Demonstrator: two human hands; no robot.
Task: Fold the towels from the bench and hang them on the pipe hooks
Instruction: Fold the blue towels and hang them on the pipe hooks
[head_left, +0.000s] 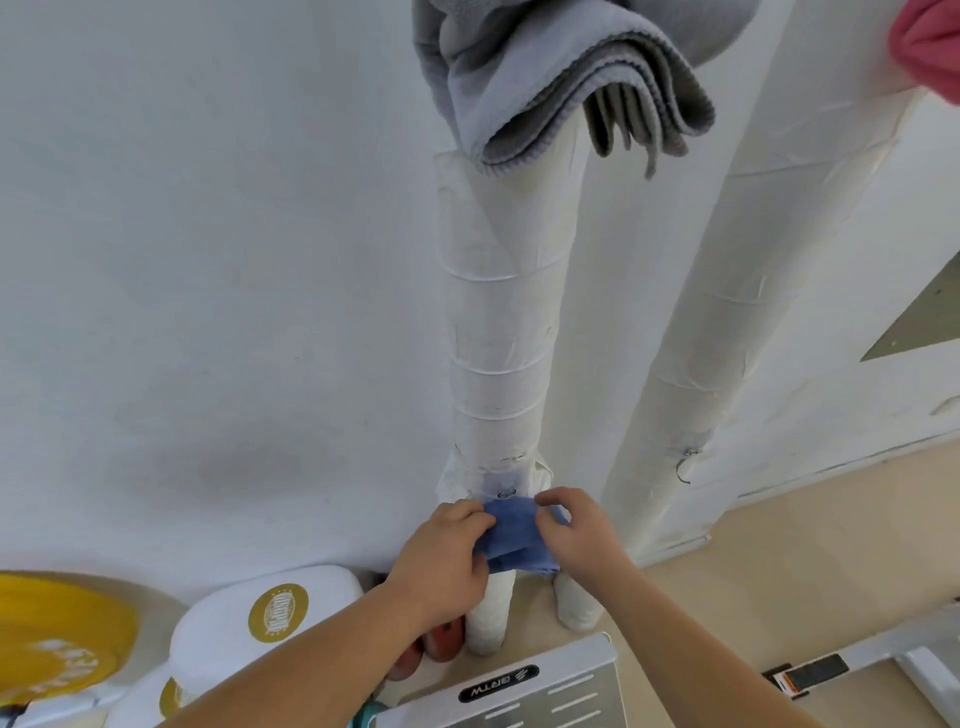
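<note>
A folded blue towel (517, 538) hangs low against the white wrapped pipe (498, 338), just below a small metal hook (505, 492). My left hand (449, 553) pinches the towel's left edge. My right hand (574, 530) grips its right side, fingers curled over the top. A folded grey towel (566, 88) hangs higher up on the same pipe. A pink towel (927, 47) shows at the top right corner, cut off by the frame. A second wrapped pipe (727, 338) to the right carries a bare wire hook (687, 465).
White buckets with gold labels (270, 618) and a yellow lid (57, 639) stand on the floor at lower left. A metal step stool (550, 691) lies directly below my arms. White wall fills the left; beige floor extends to the right.
</note>
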